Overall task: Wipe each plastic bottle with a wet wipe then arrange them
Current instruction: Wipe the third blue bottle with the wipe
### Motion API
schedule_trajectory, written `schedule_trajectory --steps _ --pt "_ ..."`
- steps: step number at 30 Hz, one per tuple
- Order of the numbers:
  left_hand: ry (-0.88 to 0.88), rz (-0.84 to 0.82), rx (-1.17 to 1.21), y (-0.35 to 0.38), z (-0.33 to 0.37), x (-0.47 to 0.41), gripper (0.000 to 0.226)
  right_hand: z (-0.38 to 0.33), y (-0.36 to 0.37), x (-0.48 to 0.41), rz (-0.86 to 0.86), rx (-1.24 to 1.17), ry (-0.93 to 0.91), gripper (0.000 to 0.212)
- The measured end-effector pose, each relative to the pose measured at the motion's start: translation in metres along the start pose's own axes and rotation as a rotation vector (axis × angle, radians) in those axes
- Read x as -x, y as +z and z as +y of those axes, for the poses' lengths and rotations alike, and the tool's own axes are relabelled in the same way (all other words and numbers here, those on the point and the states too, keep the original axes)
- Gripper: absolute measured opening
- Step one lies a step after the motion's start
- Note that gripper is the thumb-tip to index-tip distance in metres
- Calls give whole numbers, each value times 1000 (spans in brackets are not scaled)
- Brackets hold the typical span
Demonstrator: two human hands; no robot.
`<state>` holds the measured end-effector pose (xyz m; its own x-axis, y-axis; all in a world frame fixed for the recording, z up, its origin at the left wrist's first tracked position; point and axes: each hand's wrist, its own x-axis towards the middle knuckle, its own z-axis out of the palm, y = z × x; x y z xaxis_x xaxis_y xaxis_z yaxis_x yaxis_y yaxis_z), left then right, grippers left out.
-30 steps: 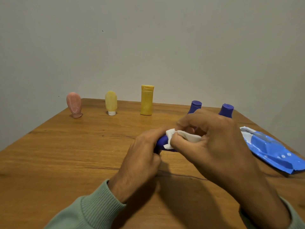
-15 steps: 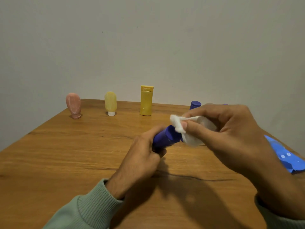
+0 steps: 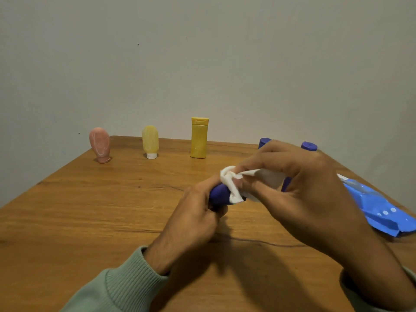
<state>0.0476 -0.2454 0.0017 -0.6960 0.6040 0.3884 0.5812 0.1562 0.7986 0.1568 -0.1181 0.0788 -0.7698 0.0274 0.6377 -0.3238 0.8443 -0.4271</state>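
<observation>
My left hand (image 3: 193, 219) grips a dark blue plastic bottle (image 3: 219, 195) held sideways above the middle of the wooden table (image 3: 90, 221). My right hand (image 3: 304, 190) pinches a white wet wipe (image 3: 231, 183) wrapped over the bottle's right part, which is hidden. Along the far edge stand a pink bottle (image 3: 100, 145), a pale yellow bottle (image 3: 150, 141) on its white cap, and a taller yellow bottle (image 3: 199, 138). Two more blue bottles (image 3: 263, 141) (image 3: 309, 146) stand behind my right hand, only their caps showing.
A blue wet wipe packet (image 3: 378, 208) lies flat at the table's right edge. A plain grey wall rises just behind the table's far edge. My green sleeves enter from the bottom.
My right hand slid the wipe right along the blue bottle, then back left toward my left hand. The left hand kept its grip in nearly the same spot.
</observation>
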Motion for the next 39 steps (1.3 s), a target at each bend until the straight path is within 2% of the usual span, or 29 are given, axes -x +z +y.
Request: schedule_trajectory --steps 4,9,12,14,17,20,25,29,36,39 --pt "14 -17 37 -2 -1 1 60 -3 -11 0 -158 -16 -58 17" --pt "-18 -10 43 2 -7 -5 65 12 -21 -2 13 106 7 15" --pt "-17 -29 32 1 -4 -5 62 15 -19 -4 60 -43 96 19" --pt "-19 -61 36 1 0 -3 59 17 -13 -6 1 -158 140 15" --pt "-18 -77 46 0 1 -2 64 21 -3 -6 -187 -216 201 14" --pt "-26 -58 77 2 -2 -5 63 23 -3 -7 -236 -255 235 15" --pt "-31 -24 94 3 -11 -8 55 21 -15 -6 -224 -315 260 21" --pt "-33 -13 60 0 -10 -7 53 18 -21 -6 -90 -338 230 21" --pt "-59 -24 -18 -1 -1 0 54 3 2 1 -46 -12 34 15" --pt "-52 -21 9 1 -4 0 58 0 -4 1 -101 34 13 15"
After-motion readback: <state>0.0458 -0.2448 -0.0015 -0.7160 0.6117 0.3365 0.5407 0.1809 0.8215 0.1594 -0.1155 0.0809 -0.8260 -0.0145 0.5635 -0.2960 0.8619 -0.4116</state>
